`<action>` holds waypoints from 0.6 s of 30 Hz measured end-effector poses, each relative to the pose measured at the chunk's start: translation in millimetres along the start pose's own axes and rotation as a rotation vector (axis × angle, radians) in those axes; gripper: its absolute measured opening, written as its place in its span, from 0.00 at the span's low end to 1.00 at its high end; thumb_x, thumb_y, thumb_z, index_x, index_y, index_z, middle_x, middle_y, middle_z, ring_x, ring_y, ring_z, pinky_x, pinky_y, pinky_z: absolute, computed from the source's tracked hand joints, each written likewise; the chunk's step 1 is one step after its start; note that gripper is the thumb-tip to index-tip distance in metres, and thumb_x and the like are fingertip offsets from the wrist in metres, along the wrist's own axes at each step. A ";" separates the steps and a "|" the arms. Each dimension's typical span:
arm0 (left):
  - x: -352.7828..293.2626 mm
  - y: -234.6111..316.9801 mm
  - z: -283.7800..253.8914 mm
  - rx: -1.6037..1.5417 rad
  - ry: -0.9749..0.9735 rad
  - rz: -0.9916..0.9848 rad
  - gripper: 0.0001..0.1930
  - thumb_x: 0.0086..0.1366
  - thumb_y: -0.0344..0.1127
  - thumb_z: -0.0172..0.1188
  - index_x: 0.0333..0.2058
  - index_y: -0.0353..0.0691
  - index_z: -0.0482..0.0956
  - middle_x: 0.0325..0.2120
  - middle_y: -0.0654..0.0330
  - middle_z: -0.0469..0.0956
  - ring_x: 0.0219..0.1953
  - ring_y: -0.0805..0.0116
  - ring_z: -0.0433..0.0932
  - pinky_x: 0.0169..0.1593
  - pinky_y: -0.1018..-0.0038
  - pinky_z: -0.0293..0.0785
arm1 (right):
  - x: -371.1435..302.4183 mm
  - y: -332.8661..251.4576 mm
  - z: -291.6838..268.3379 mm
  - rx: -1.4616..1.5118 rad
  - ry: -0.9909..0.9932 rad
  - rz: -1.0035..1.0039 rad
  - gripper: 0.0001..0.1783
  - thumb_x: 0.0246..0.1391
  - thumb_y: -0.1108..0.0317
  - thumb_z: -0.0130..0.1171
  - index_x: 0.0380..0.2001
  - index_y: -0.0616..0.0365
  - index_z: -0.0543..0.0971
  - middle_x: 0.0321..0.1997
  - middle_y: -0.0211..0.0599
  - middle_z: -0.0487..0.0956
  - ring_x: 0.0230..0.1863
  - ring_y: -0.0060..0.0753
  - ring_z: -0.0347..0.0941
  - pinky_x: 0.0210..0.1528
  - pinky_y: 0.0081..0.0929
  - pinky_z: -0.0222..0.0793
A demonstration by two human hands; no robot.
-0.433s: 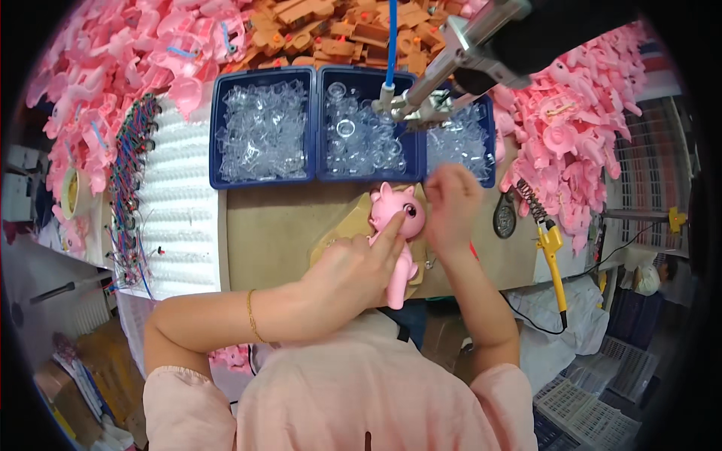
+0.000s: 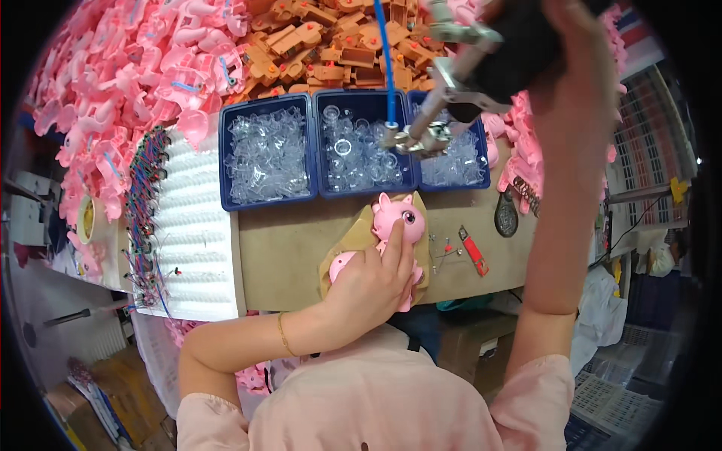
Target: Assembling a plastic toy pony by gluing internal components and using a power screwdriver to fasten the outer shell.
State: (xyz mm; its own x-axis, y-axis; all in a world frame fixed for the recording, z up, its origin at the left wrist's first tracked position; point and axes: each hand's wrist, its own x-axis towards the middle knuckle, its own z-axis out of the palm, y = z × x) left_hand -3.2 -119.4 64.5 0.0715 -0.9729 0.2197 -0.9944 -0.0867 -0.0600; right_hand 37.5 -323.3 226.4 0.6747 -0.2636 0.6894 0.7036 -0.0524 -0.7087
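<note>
A pink toy animal (image 2: 389,221) with a big dark eye lies face up in a tan holder (image 2: 359,227) on the bench. My left hand (image 2: 374,278) is laid over its body and holds it down, the index finger stretched up to the face beside the eye. Raised to the upper right, my right hand (image 2: 573,26) is smeared and partly cut off by the frame's edge. It is nearest to the black body of a hanging metal-armed tool (image 2: 519,56); whether its fingers grip that tool is not clear.
Blue bins (image 2: 268,197) of clear plastic parts stand behind the toy. Brown parts (image 2: 353,37) and pink shells (image 2: 150,68) are heaped farther back. Wired components (image 2: 147,195) lie by white foam (image 2: 197,248). A red cutter (image 2: 474,252) and a dark oval piece (image 2: 505,218) lie right.
My right hand has left the toy's right side and gone up to the hanging tool, which has shifted slightly. My left hand stays on the toy. The view has tilted a little.
</note>
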 end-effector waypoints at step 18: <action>3.9 -11.5 -1.1 -0.231 0.009 -0.092 0.28 0.55 0.46 0.54 0.48 0.29 0.73 0.49 0.39 0.70 0.21 0.69 0.72 0.22 0.76 0.70 | -38.4 -15.1 27.8 -0.477 0.539 0.049 0.21 0.52 0.63 0.56 0.41 0.70 0.68 0.17 0.33 0.68 0.16 0.23 0.64 0.20 0.19 0.61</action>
State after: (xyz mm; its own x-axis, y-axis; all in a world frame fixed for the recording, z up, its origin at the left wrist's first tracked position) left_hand 8.4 -122.0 67.2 0.1628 -0.9612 0.2226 -0.9752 -0.1225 0.1843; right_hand 7.1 -285.6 214.8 0.4130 -0.7086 0.5721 0.4179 -0.4107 -0.8103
